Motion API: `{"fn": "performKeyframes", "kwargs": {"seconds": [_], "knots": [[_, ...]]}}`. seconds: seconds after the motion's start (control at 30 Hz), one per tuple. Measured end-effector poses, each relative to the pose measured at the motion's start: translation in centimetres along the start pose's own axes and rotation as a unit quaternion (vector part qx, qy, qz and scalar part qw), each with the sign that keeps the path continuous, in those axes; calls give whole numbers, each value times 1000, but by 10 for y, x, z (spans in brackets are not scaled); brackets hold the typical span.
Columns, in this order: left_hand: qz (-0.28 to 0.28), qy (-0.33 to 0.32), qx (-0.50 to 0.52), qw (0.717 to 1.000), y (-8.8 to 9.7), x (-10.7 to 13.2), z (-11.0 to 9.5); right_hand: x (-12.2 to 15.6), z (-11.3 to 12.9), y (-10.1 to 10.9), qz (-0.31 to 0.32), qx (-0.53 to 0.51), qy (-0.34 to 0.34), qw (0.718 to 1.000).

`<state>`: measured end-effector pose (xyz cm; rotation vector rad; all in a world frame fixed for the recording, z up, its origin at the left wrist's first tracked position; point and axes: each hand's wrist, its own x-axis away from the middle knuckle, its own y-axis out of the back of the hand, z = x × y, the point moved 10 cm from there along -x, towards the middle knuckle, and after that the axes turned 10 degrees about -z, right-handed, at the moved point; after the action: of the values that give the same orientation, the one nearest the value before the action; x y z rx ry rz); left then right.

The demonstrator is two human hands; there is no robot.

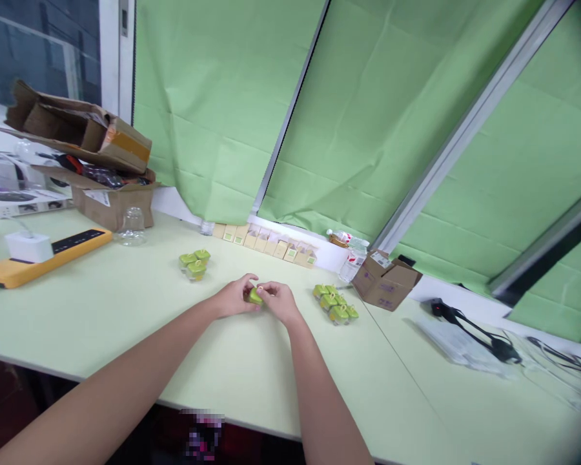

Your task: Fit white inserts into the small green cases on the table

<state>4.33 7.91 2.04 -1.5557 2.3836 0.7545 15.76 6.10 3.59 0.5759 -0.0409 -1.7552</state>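
Note:
Over the middle of the table, my left hand (233, 297) is curled around a small container with a green lid (255, 296). My right hand (279, 299) pinches at the top of that lid, its thumb and fingers pressed together at a pale loop. Most of the container's body is hidden by my fingers. To the left stands a small group of similar clear containers with green lids (194, 263). A larger group of containers (336, 303), with pale loops on their lids, stands to the right of my hands.
Small cardboard boxes (266, 243) line the back edge. Bottles (352, 263) and an open carton (386, 281) stand at back right. Cables (484, 336) lie far right. An orange power strip (72, 253), a clear plastic cup (132, 226) and stacked cartons (106, 200) occupy the left.

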Motion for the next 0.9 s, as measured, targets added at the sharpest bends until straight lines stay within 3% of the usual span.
{"fn": "performKeyframes", "kwargs": {"seconds": [0.1, 0.2, 0.33, 0.47, 0.57, 0.67, 0.9], "knots": [[-2, -15, -37, 999, 4, -1, -3, -4, 6, 11, -53, -68, -7, 996], [-22, -11, -96, 995, 11, -3, 4, -5, 4, 24, -109, -194, -64, 973], [-109, -2, -198, 974, 32, -8, 14, -2, -15, 21, -112, -283, -171, 937], [-177, -65, -240, 952, 46, -6, -9, 3, -29, 10, -96, -310, -233, 917], [-163, -150, -209, 952, 38, -1, -43, 6, -22, 1, -55, -311, -226, 922], [-120, -192, -172, 959, 25, 4, -63, 9, -14, -3, -26, -310, -218, 925], [-96, -182, -117, 972, 18, 4, -61, 18, -7, -17, 56, -287, -225, 930]]}}
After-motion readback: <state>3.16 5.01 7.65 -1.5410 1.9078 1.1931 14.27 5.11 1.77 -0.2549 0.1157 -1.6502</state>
